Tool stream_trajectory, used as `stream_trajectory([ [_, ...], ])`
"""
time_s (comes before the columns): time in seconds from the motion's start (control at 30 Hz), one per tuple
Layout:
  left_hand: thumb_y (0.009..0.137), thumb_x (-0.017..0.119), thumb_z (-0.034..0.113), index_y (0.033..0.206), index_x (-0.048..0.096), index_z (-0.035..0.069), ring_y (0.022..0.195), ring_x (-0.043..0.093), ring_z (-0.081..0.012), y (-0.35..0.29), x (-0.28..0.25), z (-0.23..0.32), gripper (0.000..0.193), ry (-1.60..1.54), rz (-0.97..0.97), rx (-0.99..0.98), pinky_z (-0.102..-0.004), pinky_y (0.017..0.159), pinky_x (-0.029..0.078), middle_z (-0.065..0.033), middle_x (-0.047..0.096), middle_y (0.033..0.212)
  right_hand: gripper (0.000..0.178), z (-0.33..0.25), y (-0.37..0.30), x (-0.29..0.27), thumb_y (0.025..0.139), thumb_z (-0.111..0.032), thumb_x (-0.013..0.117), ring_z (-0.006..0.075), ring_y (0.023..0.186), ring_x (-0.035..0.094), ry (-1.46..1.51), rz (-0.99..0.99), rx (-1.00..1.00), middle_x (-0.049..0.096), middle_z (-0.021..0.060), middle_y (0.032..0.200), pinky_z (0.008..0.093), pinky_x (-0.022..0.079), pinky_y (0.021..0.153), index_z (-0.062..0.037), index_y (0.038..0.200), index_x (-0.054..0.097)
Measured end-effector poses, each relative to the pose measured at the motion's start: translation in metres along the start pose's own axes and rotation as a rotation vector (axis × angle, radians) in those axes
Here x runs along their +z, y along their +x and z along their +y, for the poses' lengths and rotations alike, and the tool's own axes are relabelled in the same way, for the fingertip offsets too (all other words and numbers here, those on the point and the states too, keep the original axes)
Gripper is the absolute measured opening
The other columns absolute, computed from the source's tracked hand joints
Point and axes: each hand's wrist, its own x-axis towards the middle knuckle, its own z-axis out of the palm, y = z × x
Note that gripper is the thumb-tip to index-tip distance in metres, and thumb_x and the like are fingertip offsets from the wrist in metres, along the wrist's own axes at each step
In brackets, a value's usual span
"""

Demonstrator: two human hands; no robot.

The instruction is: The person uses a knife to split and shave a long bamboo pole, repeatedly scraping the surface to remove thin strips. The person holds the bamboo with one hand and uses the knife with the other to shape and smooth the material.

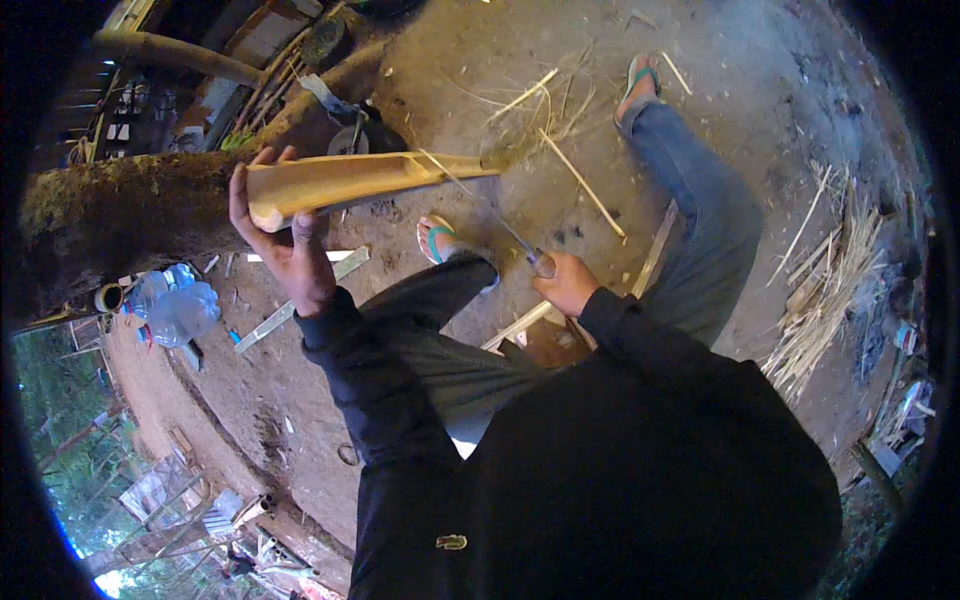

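Observation:
My left hand grips the near end of a split bamboo piece, thumb on one side and fingers round the other. The bamboo is pale yellow and hollowed like a trough, its narrower end pointing right. In my closed right hand is the handle of a knife. Its long thin blade slants up and left, and the tip overlaps the bamboo's edge near the middle. Whether the blade touches the bamboo, I cannot tell.
A mossy log lies at the left, with clear plastic bottles near it. Thin strips are scattered on the dirt floor beyond my hands. A heap of split strips lies at the right. My sandaled feet are spread apart.

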Motion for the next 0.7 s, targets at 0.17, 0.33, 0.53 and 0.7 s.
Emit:
stream_trajectory([
  [0.17,0.081,0.069,0.035,0.14,0.024,0.01,0.123,0.043,-0.0349,0.001,-0.002,0.0,0.079,0.023,-0.04,-0.003,-0.047,0.103,0.034,-0.018,0.039,0.135,0.031,0.005,0.01,0.0,0.07,-0.022,0.063,0.0398,0.082,0.062,-0.054,-0.005,0.006,0.063,0.0239,0.084,0.0439,0.049,0.074,-0.0001,0.093,0.062],
  [0.33,0.08,0.07,0.035,0.14,0.024,0.01,0.123,0.044,-0.0332,0.001,0.002,-0.001,0.08,0.016,-0.019,0.0,-0.0462,0.103,0.034,-0.0179,0.04,0.134,0.031,0.017,0.021,0.003,0.071,-0.022,0.063,0.0387,0.085,0.062,-0.09,0.087,-0.102,0.064,0.0226,0.089,0.0436,0.05,0.075,-0.0029,0.096,0.064],
  [0.53,0.076,0.072,0.041,0.138,0.025,0.008,0.121,0.045,-0.0347,0.001,0.003,0.002,0.085,0.065,0.019,0.002,-0.0471,0.103,0.035,-0.0201,0.04,0.133,0.026,0.017,0.029,0.003,0.075,-0.022,0.062,0.0362,0.088,0.063,-0.054,0.027,0.017,0.065,0.0197,0.091,0.0422,0.05,0.078,-0.0049,0.094,0.064],
  [0.7,0.077,0.071,0.044,0.139,0.024,0.008,0.12,0.046,-0.0364,0.003,-0.002,-0.004,0.085,0.087,0.04,-0.016,-0.0486,0.101,0.037,-0.0204,0.04,0.132,0.025,0.029,0.042,0.005,0.073,-0.021,0.06,0.0389,0.084,0.061,-0.087,0.066,-0.021,0.064,0.0217,0.086,0.0439,0.05,0.074,-0.0036,0.092,0.063],
])
